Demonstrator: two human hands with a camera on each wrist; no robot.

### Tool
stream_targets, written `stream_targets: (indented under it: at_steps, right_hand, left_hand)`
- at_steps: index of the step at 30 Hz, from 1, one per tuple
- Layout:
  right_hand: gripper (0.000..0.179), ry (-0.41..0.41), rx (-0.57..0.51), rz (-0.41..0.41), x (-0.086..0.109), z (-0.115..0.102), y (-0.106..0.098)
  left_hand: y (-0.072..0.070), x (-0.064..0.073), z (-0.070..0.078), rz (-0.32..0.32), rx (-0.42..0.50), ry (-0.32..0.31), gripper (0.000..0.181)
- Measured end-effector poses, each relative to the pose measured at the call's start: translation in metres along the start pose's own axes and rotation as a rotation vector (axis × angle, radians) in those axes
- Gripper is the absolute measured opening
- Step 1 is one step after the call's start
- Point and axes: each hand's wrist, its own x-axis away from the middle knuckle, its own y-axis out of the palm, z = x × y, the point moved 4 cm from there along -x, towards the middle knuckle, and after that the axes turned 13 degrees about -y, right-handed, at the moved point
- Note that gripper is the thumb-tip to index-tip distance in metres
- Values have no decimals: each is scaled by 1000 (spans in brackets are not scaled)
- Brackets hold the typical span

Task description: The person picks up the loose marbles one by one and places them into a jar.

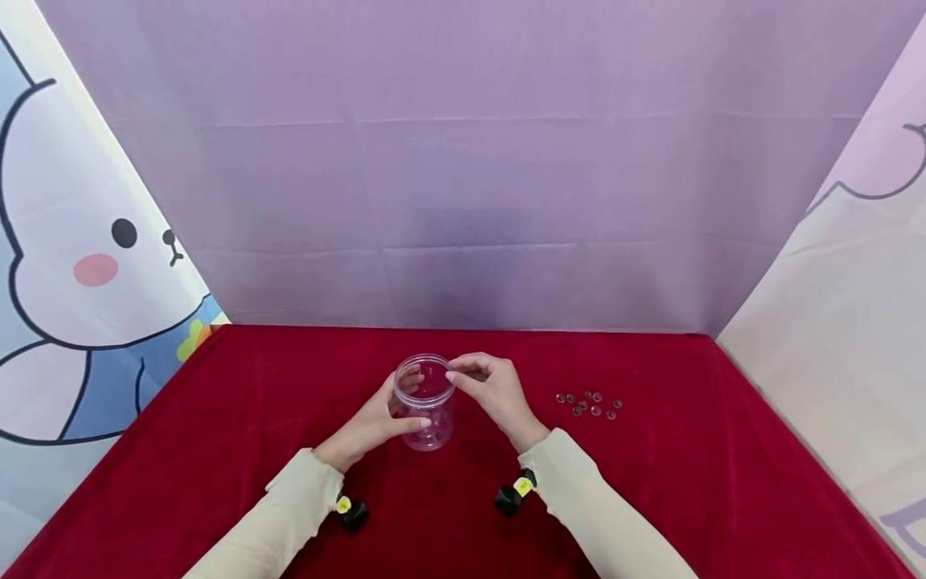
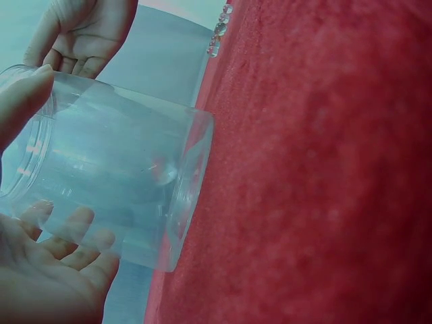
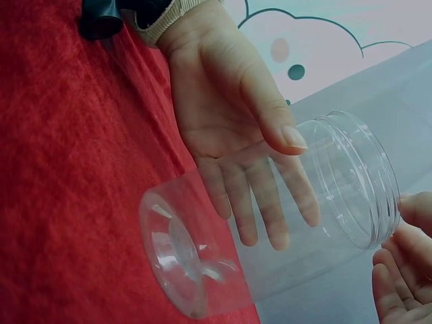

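Clear plastic jar (image 1: 424, 400) upright on red cloth (image 1: 651, 482), gripped round its side by left hand (image 1: 372, 426), right hand (image 1: 492, 390) pinching its rim (glass beads (image 1: 587, 404) lying near, apart).

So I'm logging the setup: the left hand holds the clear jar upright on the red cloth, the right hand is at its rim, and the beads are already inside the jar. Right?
Not quite: the jar is empty. The beads lie on the red cloth, off beside the right hand, as the head view shows. The rest stands: the left hand holds the jar upright and the right hand is at its rim.
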Motion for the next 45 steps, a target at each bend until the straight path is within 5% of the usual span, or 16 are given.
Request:
stream_targets:
  at_steps: [21, 29, 45]
  right_hand:
    - [25, 17, -17, -6, 5, 9, -28]
    - [29, 63, -25, -2, 10, 50, -46]
    - [32, 87, 75, 21, 30, 68, -88]
  left_hand:
    - [1, 0, 0, -4, 3, 10, 84]
    - [2, 1, 1, -9, 11, 18, 83]
    - [3, 1, 0, -12, 11, 4, 82]
